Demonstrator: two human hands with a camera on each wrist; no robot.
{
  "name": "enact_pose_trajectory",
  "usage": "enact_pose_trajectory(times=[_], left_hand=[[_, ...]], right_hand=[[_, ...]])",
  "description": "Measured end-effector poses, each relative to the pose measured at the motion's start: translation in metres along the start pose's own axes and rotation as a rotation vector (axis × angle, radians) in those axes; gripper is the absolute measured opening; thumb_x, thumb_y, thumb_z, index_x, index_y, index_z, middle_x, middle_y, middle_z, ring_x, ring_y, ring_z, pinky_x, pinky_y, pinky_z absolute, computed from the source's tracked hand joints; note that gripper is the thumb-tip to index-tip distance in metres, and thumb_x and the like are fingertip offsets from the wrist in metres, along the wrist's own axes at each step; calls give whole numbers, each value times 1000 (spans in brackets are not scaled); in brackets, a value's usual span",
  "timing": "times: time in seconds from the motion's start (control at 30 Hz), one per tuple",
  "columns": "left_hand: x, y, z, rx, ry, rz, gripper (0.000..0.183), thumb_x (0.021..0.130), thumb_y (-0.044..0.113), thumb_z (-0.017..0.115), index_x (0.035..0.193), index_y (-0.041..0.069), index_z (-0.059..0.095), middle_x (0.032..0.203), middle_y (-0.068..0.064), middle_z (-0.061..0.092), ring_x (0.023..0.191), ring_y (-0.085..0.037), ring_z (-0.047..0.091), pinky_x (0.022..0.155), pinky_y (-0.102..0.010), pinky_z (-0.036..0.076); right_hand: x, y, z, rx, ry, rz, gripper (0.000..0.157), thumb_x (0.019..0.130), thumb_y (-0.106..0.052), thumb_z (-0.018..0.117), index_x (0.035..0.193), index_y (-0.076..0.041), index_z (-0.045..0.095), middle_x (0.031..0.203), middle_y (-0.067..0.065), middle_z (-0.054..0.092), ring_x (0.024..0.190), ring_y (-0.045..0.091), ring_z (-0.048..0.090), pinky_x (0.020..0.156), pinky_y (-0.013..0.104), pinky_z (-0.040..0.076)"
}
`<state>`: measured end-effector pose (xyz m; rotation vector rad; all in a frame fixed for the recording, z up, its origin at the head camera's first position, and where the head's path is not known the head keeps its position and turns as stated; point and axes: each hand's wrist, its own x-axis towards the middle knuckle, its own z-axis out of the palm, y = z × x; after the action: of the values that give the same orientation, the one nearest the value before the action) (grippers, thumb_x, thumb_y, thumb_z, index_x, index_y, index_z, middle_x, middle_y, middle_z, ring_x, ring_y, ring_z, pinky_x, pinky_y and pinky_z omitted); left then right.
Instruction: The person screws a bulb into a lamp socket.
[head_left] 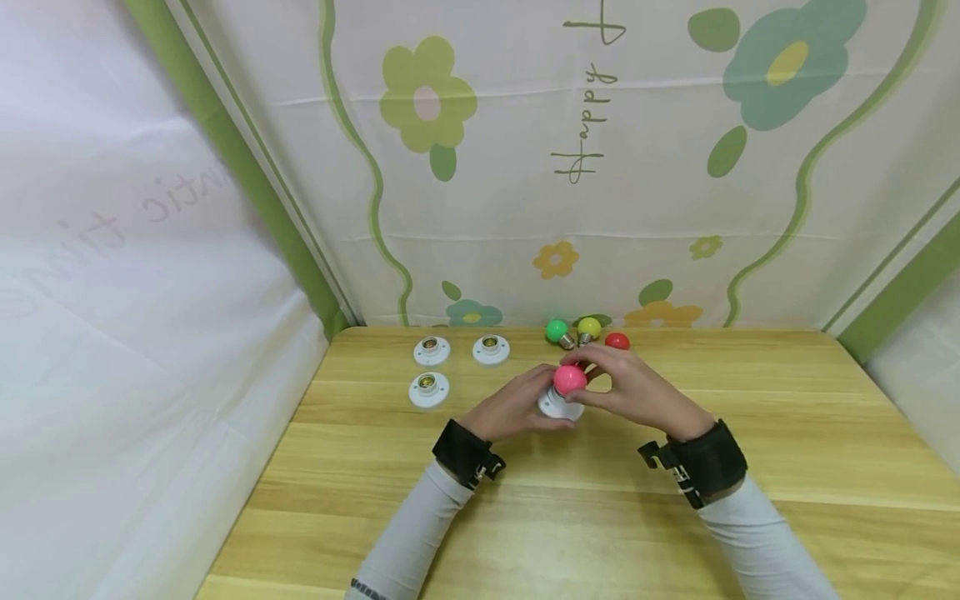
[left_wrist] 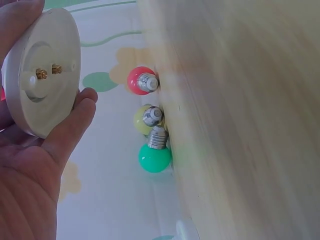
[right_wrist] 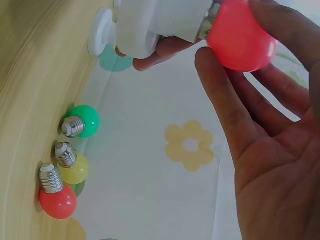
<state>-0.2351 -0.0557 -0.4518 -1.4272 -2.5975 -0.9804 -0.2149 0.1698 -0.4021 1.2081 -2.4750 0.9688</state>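
Note:
My left hand [head_left: 517,407] grips a round white lamp socket [head_left: 558,406] by its rim, raised above the table; the left wrist view shows its underside with two brass screws [left_wrist: 42,74]. Between the thumb and fingers of my right hand [head_left: 637,390] is a pink light bulb [head_left: 570,379]. In the right wrist view the pink bulb [right_wrist: 242,37] sits at the socket's mouth, with part of its metal screw base [right_wrist: 209,21] showing outside. The fingertips of my right hand touch the bulb's sides.
Three more white lamp sockets stand on the wooden table [head_left: 360,467] to the left, one of them a front socket [head_left: 428,389]. At the back edge lie a green bulb [head_left: 557,331], a yellow bulb [head_left: 589,328] and a red bulb [head_left: 617,342]. Behind hangs a flowered curtain [head_left: 495,208].

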Motion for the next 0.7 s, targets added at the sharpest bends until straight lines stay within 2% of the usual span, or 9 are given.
enact_pose_trajectory(times=[0.27, 0.43, 0.53, 0.63, 0.7], left_hand=[[1, 0, 1, -19, 13, 23, 77, 84, 49, 70, 145, 16, 37, 126, 5, 52, 110, -2, 48, 93, -15, 45], [1, 1, 0, -99, 32, 19, 75, 83, 44, 72, 143, 17, 36, 130, 5, 50, 113, -3, 49, 96, -18, 45], [2, 2, 0, -133, 39, 20, 76, 83, 42, 73, 145, 18, 34, 134, 5, 48, 116, -3, 48, 98, -19, 44], [2, 2, 0, -137, 36, 33, 81, 84, 40, 73, 149, 21, 28, 140, 6, 44, 121, -3, 45, 101, -20, 41], [3, 1, 0, -128, 35, 45, 83, 84, 40, 72, 150, 22, 25, 143, 5, 42, 123, -3, 43, 103, -20, 40]], right_hand=[[1, -1, 1, -19, -3, 18, 51, 83, -43, 73, 121, -13, 59, 112, -5, 60, 95, 8, 59, 78, 28, 56], [1, -1, 1, 18, -24, 17, 62, 81, -45, 74, 132, -17, 53, 126, 1, 57, 105, 12, 55, 83, 35, 55], [0, -3, 1, 24, -44, 12, 68, 81, -41, 75, 140, -19, 48, 138, 2, 51, 119, 16, 49, 91, 44, 51], [0, -5, 0, 22, -57, 0, 63, 85, -33, 74, 141, -18, 48, 141, 0, 49, 128, 19, 43, 98, 49, 46], [-1, -5, -1, 13, -55, -9, 59, 86, -27, 73, 139, -16, 51, 139, 0, 52, 128, 20, 44, 99, 49, 45]])
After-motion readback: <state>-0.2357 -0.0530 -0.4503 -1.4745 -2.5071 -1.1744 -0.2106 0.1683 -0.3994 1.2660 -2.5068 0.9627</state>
